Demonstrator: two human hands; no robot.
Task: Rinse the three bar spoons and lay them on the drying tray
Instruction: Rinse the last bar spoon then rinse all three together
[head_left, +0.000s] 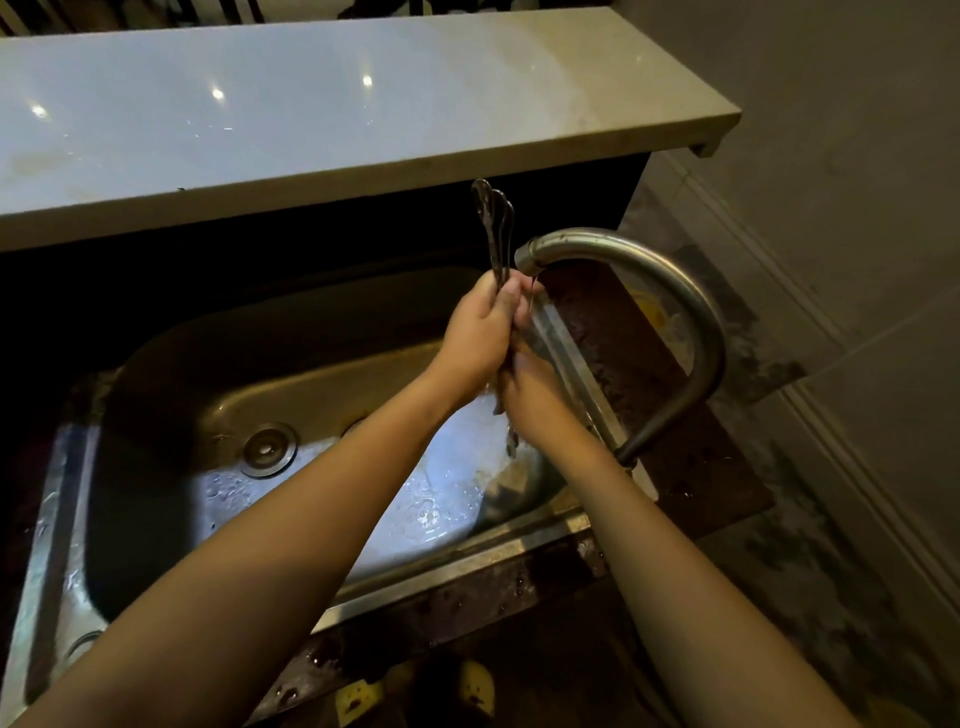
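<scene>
Both hands meet over the right part of a steel sink (156, 395), just under the mouth of a curved tap (639, 260). The left hand (480, 338) has its fingers wrapped tight around the three spoons (493, 228), bunched together and held almost upright, with one set of ends fanned out above the fist against the dark gap below the counter. The right hand (535, 395) sits directly beneath the left, touching it, its fingers closed around the lower part of the same bundle; a short twisted length of handle pokes out below it. A thin stream of water falls from the tap mouth onto the hands and runs down, and the sink floor beneath is wet and shining. The round drain (267, 448) lies well to the left of the hands. The tap's arch rises from the sink's right rim and curves close over the right hand. A pale counter (311, 114) spans the far side, overhanging the sink. To the right is a dark, stained ledge (644, 353) and grey wall tiles (857, 260).
</scene>
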